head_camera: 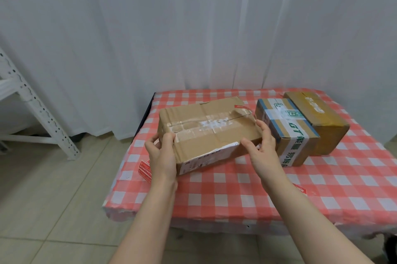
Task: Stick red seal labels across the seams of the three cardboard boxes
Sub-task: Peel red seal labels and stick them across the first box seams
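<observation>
The left hand [161,154] grips the near-left corner of the big box [206,135], and the right hand [263,145] clasps its right end, fingers curled round the edge. The box sits toward the left edge of the bench [236,190], its long seam [214,123] facing up under scuffed tape. The step looks like squaring the box up for sealing. It would go best set down flat, seam uppermost, clear of the red labels [144,169] lying by the left edge beside the left wrist. The taped box [287,132] and brown box [318,117] wait near the far-right corner.
</observation>
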